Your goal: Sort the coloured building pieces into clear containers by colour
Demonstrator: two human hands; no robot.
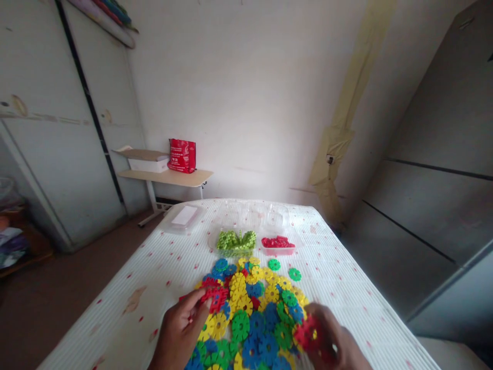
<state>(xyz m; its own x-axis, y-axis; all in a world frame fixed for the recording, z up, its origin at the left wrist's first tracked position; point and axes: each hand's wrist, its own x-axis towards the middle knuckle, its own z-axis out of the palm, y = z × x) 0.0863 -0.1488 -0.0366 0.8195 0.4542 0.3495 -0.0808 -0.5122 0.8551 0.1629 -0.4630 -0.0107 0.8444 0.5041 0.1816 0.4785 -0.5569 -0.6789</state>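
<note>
A heap of flat plastic snowflake discs (252,313) in yellow, blue, green and red lies on the white tablecloth in front of me. My left hand (181,329) rests at the heap's left edge, its fingers pinched on several joined red discs (213,298). My right hand (333,341) is at the heap's right edge, its fingers curled round a cluster of red discs (308,334). Behind the heap stand a clear tub of green discs (235,241) and a clear tub of red discs (278,243).
The table (154,272) has a white ribbed cloth with small red marks. A clear lidded box (184,218) sits at its far left. Beyond it stands a small side table (169,177) with a red bag and a cardboard box. Grey cabinets line the right wall.
</note>
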